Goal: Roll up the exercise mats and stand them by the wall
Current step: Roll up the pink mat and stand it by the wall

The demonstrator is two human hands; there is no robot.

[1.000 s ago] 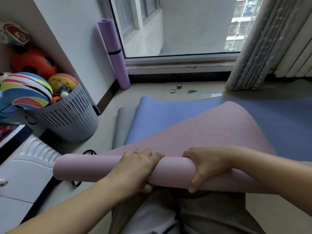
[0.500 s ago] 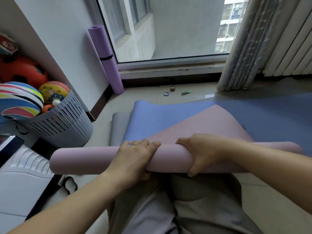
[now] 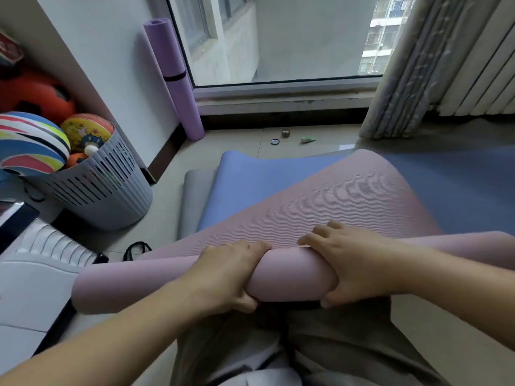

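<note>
A pink exercise mat (image 3: 334, 201) is partly rolled into a thick tube across my lap, its loose ribbed end stretching away over the floor. My left hand (image 3: 225, 274) grips the roll near its middle, fingers over the top and thumb underneath. My right hand (image 3: 354, 263) grips it just to the right in the same way. Under the pink mat lie a blue mat (image 3: 250, 179) and a grey mat (image 3: 195, 196), both flat. A rolled purple mat (image 3: 172, 76) with a black strap stands against the wall by the window.
A grey slotted basket (image 3: 100, 190) full of balls stands at the left by the wall. A white appliance (image 3: 36, 263) sits near my left knee, with a black strap (image 3: 136, 247) on the floor beside it. Small bits (image 3: 285, 133) lie under the window; a curtain (image 3: 404, 65) hangs right.
Both hands have shifted their hold on the pink roll, and the roll looks thicker. The loose end has lifted and shows more again. The view has swung slightly.
</note>
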